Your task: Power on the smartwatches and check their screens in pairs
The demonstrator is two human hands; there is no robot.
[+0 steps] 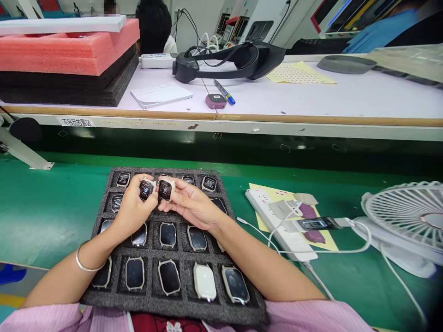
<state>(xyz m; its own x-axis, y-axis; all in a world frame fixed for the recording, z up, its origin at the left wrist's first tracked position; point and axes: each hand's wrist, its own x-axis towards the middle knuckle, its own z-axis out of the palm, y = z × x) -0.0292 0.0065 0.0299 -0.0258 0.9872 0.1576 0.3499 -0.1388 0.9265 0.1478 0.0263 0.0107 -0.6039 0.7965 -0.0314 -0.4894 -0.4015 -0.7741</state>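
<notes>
My left hand (136, 207) grips a strapless smartwatch (146, 188) whose screen is lit. Right beside it, my right hand (188, 200) pinches a second smartwatch (165, 189) by its edge, its dark screen showing a faint picture. Both are held above the far part of a black foam tray (151, 258). Several more watch cases lie in the tray's square pockets; some in the far rows, such as one watch (209, 183), show lit text. Near the front, one white piece (205, 281) lies among the dark-screened watches. My forearms cover some pockets.
At right are a white power strip (273, 221) with cables, a small USB meter (318, 223) and a white fan (411, 221). A raised shelf (277, 103) behind carries pink foam (69, 50), a black headset (228, 62), a notepad (161, 94) and a pen (224, 92). Other people sit beyond.
</notes>
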